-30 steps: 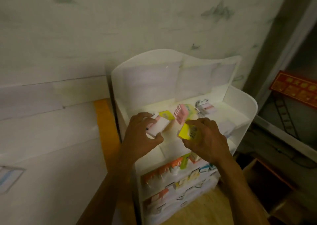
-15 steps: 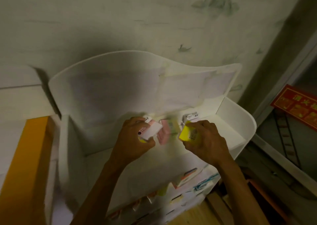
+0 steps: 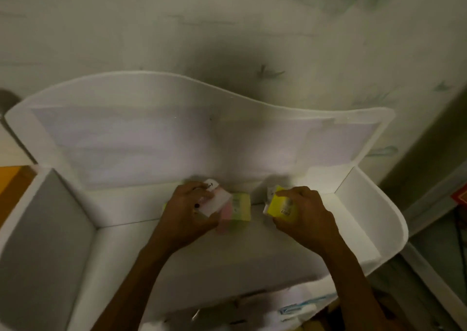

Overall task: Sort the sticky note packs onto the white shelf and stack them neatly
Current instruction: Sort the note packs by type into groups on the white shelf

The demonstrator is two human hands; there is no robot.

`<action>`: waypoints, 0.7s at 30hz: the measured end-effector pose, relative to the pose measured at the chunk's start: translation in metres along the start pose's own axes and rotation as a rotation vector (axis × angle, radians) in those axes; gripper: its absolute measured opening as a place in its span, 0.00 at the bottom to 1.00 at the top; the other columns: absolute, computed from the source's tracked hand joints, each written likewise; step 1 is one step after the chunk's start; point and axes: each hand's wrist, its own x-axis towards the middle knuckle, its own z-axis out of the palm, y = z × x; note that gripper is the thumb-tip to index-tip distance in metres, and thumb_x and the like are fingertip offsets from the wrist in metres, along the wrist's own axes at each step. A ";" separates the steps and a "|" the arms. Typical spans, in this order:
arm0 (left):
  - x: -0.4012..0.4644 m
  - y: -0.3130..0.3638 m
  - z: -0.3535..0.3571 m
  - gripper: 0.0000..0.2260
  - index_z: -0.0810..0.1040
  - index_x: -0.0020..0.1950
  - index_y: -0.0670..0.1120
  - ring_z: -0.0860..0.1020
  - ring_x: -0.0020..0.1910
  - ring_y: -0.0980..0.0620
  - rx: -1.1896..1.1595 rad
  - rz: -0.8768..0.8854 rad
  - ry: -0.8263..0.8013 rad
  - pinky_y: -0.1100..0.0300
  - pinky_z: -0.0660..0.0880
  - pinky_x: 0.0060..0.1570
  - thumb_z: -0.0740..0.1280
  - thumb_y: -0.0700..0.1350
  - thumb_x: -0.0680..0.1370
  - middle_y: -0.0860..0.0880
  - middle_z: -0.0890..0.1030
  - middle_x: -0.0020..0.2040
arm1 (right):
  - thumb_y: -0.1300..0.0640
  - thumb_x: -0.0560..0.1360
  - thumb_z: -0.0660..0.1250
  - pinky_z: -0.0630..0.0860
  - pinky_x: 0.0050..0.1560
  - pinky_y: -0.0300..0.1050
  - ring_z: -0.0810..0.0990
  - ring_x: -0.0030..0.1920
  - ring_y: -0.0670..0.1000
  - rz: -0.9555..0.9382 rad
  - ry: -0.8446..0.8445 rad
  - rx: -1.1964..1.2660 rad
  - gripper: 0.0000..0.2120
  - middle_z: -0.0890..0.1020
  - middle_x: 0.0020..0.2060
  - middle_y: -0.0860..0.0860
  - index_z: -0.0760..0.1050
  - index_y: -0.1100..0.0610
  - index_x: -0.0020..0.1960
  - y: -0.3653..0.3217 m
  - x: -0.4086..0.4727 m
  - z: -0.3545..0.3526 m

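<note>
The white shelf (image 3: 252, 252) fills the lower view, with a tall wavy back panel (image 3: 177, 138). My left hand (image 3: 187, 217) grips a white and pink sticky note pack (image 3: 214, 202) over the shelf's top surface. Beside it a yellow-green and pink pack (image 3: 238, 208) sits near the back panel. My right hand (image 3: 305, 219) holds a bright yellow pack (image 3: 279, 204) with a label. A small white pack edge (image 3: 270, 191) shows just behind it. The picture is dim and blurred.
The shelf's side walls rise at the left (image 3: 48, 229) and right (image 3: 366, 209). Lower tiers with more packs (image 3: 298, 308) show under my arms. An orange surface (image 3: 12, 179) lies at the left, a red item (image 3: 460, 195) at the right edge. A marbled wall stands behind.
The camera has moved closer and over the shelf top. Both hands hold their packs as before, now slightly farther apart and lower over the top surface.
</note>
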 end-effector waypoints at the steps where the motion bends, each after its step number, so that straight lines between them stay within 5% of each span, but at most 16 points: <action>1: 0.000 0.003 0.002 0.23 0.81 0.56 0.47 0.72 0.59 0.54 0.007 -0.016 0.007 0.74 0.68 0.50 0.78 0.52 0.63 0.53 0.75 0.62 | 0.41 0.63 0.74 0.68 0.47 0.44 0.66 0.61 0.44 -0.021 -0.012 0.001 0.29 0.68 0.58 0.39 0.68 0.37 0.62 0.008 0.007 -0.002; 10: -0.014 0.008 -0.007 0.22 0.81 0.54 0.48 0.73 0.58 0.53 0.131 -0.127 0.122 0.73 0.68 0.50 0.80 0.48 0.62 0.53 0.76 0.62 | 0.37 0.63 0.69 0.73 0.49 0.46 0.65 0.63 0.46 -0.259 -0.097 0.027 0.30 0.67 0.58 0.40 0.68 0.38 0.64 0.022 0.047 0.016; 21: -0.051 -0.016 -0.055 0.19 0.82 0.50 0.43 0.76 0.53 0.50 0.183 -0.183 0.288 0.67 0.75 0.44 0.80 0.41 0.61 0.50 0.77 0.59 | 0.40 0.61 0.71 0.72 0.59 0.46 0.66 0.66 0.48 -0.567 -0.283 0.122 0.31 0.68 0.60 0.41 0.71 0.42 0.63 -0.089 0.068 0.074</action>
